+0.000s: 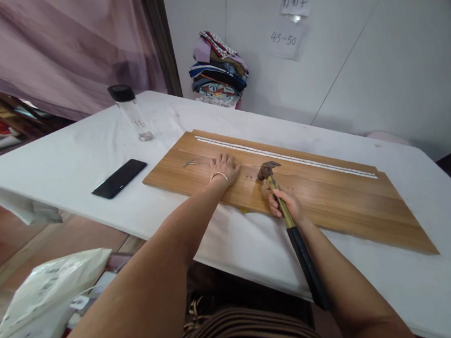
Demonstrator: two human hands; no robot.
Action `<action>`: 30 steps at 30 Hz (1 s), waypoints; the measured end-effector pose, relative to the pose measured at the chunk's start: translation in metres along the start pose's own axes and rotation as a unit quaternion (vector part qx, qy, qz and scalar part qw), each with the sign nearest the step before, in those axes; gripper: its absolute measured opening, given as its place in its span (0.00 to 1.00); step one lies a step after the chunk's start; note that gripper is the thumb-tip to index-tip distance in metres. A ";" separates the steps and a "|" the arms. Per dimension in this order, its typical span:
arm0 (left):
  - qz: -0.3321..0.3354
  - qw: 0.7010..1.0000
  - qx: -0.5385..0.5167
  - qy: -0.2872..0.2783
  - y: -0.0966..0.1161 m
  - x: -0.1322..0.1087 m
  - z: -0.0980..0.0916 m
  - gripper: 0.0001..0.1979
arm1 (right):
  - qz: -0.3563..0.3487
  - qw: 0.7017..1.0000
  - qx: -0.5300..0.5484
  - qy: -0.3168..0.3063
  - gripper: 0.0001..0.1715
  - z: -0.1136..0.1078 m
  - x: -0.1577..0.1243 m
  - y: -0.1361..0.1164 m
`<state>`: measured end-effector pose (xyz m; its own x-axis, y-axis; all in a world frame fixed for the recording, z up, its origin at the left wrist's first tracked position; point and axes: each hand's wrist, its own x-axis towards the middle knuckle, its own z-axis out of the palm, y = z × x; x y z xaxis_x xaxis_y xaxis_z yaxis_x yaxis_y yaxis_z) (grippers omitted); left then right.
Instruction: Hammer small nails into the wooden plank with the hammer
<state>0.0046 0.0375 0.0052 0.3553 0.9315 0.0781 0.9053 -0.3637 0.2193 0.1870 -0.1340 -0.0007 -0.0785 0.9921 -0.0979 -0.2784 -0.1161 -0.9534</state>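
Note:
My right hand point(287, 201) is wrapped round the upper handle of a claw hammer point(266, 171), close below its rusty head. The hammer's black grip runs back toward me along my forearm. Its head is over the middle of a long wooden board point(345, 199); whether it touches the wood I cannot tell. My left hand point(225, 169) lies flat on the board with fingers spread, palm down. Several nails point(190, 163) lie loose on the board to the left of that hand. Small dark spots, nails or holes, show in the wood between my hands.
A white measuring strip point(284, 156) runs along the board's far side. The white-covered table point(65, 137) also bears a black phone point(119, 178) and a clear bottle point(133, 114) with a black lid. Folded cloths point(219, 70) are stacked by the wall. A plastic bag point(41, 301) is at lower left.

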 end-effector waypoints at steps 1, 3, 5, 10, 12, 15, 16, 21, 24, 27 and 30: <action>0.000 1.000 0.000 0.001 0.000 0.000 0.000 0.26 | -0.001 1.000 0.002 0.001 0.23 0.000 0.000 0.000; 0.000 1.000 0.000 0.003 0.000 0.000 0.001 0.26 | -0.008 1.000 0.006 0.006 0.23 0.000 0.000 0.001; 0.000 1.000 0.000 0.004 0.000 0.000 0.001 0.26 | -0.016 1.000 0.009 0.012 0.23 0.000 -0.001 0.001; -0.001 1.000 0.000 -0.002 0.001 -0.001 -0.001 0.26 | -0.003 1.000 0.002 0.007 0.22 0.000 -0.001 0.000; -0.002 1.000 0.000 -0.003 0.001 -0.001 -0.002 0.26 | -0.004 1.000 0.004 0.006 0.23 0.000 0.000 0.000; -0.002 1.000 -0.003 -0.002 0.001 -0.001 -0.001 0.26 | -0.018 1.000 0.008 0.013 0.24 0.001 -0.001 0.000; -0.002 1.000 -0.003 -0.001 0.001 -0.001 0.000 0.26 | -0.021 1.000 0.006 0.015 0.24 0.001 -0.001 0.000; 0.001 1.000 0.001 0.003 -0.001 0.000 0.002 0.26 | -0.004 1.000 -0.002 0.002 0.22 0.001 -0.001 -0.001; -0.003 1.000 0.000 -0.001 0.000 0.000 0.000 0.25 | -0.010 1.000 0.003 0.007 0.22 0.001 -0.001 -0.001; -0.004 1.000 -0.003 -0.003 0.000 0.000 -0.001 0.25 | -0.015 1.000 0.001 0.012 0.23 0.002 -0.001 -0.001; -0.003 1.000 -0.005 -0.002 0.000 0.000 0.000 0.26 | -0.002 1.000 -0.003 0.003 0.23 0.001 -0.001 -0.002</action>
<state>0.0046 0.0378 0.0052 0.3511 0.9335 0.0727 0.9050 -0.3582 0.2293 0.1865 -0.1343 0.0014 -0.0722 0.9927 -0.0961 -0.2729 -0.1124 -0.9555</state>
